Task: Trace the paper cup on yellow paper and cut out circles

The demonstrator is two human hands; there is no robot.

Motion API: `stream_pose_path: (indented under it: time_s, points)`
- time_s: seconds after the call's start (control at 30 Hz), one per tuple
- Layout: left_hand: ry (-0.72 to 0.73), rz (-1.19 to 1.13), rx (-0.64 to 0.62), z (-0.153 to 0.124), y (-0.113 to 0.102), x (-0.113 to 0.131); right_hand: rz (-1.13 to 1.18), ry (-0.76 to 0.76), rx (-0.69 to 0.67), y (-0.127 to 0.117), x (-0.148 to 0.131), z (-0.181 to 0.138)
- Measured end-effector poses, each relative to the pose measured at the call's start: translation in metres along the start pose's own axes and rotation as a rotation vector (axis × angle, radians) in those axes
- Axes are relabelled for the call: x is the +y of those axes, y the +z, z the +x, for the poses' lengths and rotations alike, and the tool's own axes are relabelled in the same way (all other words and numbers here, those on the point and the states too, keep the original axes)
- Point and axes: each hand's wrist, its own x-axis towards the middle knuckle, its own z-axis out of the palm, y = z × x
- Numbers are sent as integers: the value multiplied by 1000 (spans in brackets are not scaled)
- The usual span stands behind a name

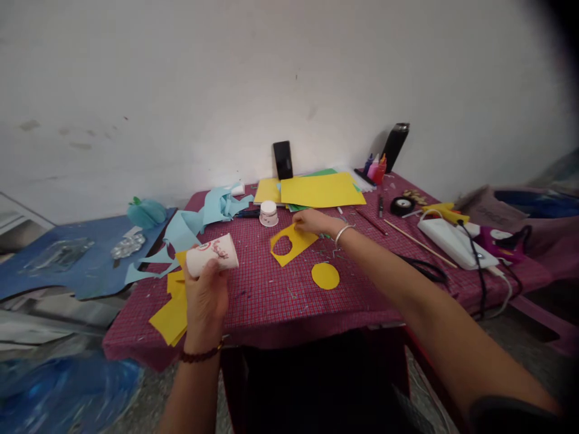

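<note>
The left forearm (pixel 190 392) rose steeply from the lower edge of view. The left hand (pixel 207 304) was curled in a grip, thumb on the near side, most fingers hidden behind the grip. The right forearm (pixel 420 295) reached diagonally forward and inward from the lower right. The right hand (pixel 312 221) was bent over, fingertips drawn together in a pinch. The hands were well apart, the right farther forward.
</note>
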Motion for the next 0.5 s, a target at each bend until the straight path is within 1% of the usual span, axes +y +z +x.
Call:
stream_pose_path:
  time_s: [0.13, 0.27, 0.33, 0.4, 0.5]
  points:
    - [-15, 33, -1, -5, 0, 14, 52, 4, -10, 6, -25, -1]
    - [32, 147, -62, -16, 10, 19, 112, -2, 2, 24, -57, -17]
    - [45, 252, -77, -19, 18, 14, 125, -8, 9, 36, -69, -27]
    - [46, 355, -111, -18, 26, 3, 130, -19, 16, 46, -77, -35]
    - [46, 480, -213, -15, 31, -19, 133, -38, 28, 55, -79, -44]
